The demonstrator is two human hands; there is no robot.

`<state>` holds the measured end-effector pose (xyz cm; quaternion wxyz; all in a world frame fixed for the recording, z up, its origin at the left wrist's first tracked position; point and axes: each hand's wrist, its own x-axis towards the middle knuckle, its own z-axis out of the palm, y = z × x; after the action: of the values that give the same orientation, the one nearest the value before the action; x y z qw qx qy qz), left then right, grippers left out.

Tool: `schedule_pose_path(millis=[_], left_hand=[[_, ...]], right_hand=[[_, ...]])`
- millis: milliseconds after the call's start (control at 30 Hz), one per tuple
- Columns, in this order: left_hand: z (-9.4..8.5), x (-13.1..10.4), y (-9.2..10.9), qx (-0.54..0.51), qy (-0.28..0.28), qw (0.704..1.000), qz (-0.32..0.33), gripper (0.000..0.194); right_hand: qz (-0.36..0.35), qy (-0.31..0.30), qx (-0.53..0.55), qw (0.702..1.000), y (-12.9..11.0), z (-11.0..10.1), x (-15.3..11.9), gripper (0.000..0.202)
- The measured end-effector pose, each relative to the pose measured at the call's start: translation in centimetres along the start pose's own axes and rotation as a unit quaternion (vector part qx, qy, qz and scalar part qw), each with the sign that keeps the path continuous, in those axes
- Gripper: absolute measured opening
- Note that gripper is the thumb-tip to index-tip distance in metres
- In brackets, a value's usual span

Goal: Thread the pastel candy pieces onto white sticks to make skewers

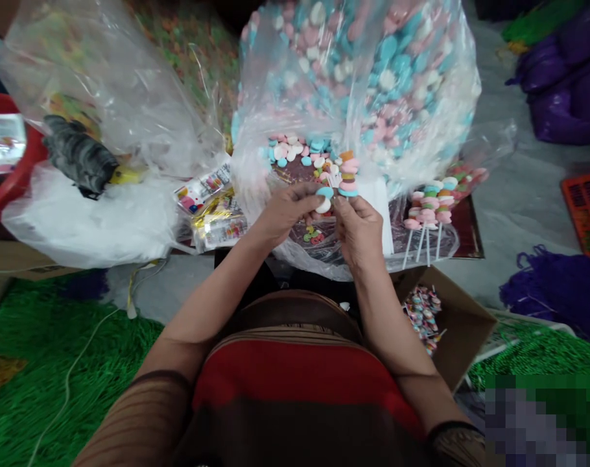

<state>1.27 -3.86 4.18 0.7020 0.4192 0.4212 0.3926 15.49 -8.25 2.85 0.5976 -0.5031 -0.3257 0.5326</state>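
Note:
My left hand (289, 211) pinches a blue candy (325, 192) and a white candy (323, 205) between thumb and fingers. Close beside it, my right hand (360, 227) is closed on a candy skewer (348, 174), its stacked orange, pink and blue pieces standing above the fingers. The stick itself is mostly hidden by the hand. Behind both hands, loose pink, white and blue candies (290, 150) spill from the mouth of a big clear bag (421, 84). A few gummy rings (313, 235) lie on the plastic below my hands.
Finished-looking candy skewers (428, 204) lie at the table's right end. Below them stands a cardboard box (463, 337) with wrapped sweets. Printed wrappers (220, 220) and a white plastic bag (95, 220) are on the left, near a red basin (20, 185). Green strands (81, 363) cover the floor.

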Motion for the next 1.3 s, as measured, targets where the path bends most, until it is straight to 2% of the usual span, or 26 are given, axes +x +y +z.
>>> schedule_pose_path(millis=[200,267,400,500,600,667,733,800,900,1067,1200,1300], left_hand=[[0.0,-0.6,-1.2,-0.064,-0.02,0.998,0.006,0.032],[-0.2,-0.6,-1.4,-0.09,0.001,0.996,0.009,0.031],[0.0,-0.4,-1.9,-0.134,0.058,0.989,0.034,0.019],[0.5,-0.3,-2.6,-0.106,0.065,0.991,0.055,0.021],[0.9,-0.5,-3.0,-0.033,0.07,0.992,0.099,0.037],[0.9,-0.8,-3.0,0.015,0.059,0.99,0.13,0.045],[0.8,-0.9,-3.0,0.029,0.031,0.991,0.125,0.048],[0.7,-0.8,-3.1,0.0,0.001,0.997,0.081,0.047],[0.7,-0.6,-3.4,-0.07,-0.014,0.997,0.027,0.038],[0.8,-0.7,-3.5,-0.112,-0.015,0.993,0.028,0.033],[0.8,-1.0,-3.0,-0.054,-0.018,0.998,0.035,0.043],[0.8,-1.1,-2.9,0.003,-0.031,0.997,0.067,0.044]], right_hand=[[-0.015,-0.006,-0.018,1.0,0.3,0.0,0.3,0.043],[-0.013,-0.002,-0.015,1.0,0.1,-0.2,0.2,0.044],[0.005,-0.024,0.002,1.0,-0.1,-0.4,-0.4,0.049],[0.019,-0.031,0.013,0.999,0.0,0.0,-0.8,0.052],[0.024,-0.014,0.026,0.999,0.3,0.2,-0.9,0.053],[0.024,-0.01,0.029,0.999,0.3,0.2,-0.9,0.051],[0.022,-0.017,0.023,0.999,0.3,0.0,-0.8,0.05],[0.023,-0.029,0.017,0.999,0.3,-0.1,-0.8,0.05],[0.028,-0.044,0.017,0.998,0.4,-0.2,-0.8,0.051],[0.014,-0.021,0.01,1.0,0.7,0.3,-1.0,0.05],[0.009,0.006,-0.002,1.0,0.7,0.4,-1.0,0.048],[0.001,0.013,-0.011,1.0,0.5,0.5,-0.9,0.049]])
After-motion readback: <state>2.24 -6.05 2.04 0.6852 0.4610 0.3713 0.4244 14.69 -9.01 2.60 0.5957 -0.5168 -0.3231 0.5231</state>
